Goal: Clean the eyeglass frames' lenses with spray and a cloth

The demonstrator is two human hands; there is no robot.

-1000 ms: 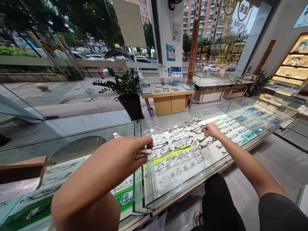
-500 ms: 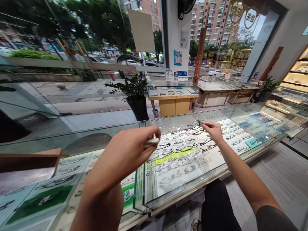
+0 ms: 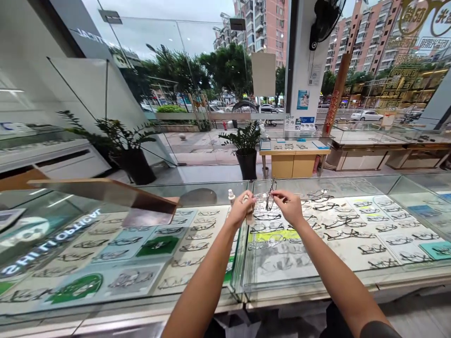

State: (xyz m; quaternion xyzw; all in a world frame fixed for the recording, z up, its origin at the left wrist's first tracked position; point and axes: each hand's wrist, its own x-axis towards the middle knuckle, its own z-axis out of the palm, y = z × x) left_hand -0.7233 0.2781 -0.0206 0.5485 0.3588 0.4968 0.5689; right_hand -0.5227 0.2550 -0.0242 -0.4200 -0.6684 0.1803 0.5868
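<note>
Thin dark-rimmed eyeglasses, now brought beside my left hand, are standing upright in my right hand's pinch; left fingers are curling round a small pale object. Slackening fingertips would be dropping the eyeglasses toward the clear glass display case below.

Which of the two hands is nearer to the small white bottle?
Left. The left hand appears just right of the small white bottle; the right hand is farther right, holding eyeglasses.

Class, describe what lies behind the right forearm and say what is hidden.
Eyeglasses and the glass display case show on both sides of the right forearm. Whatever lies directly behind is covered and cannot be seen.
</note>
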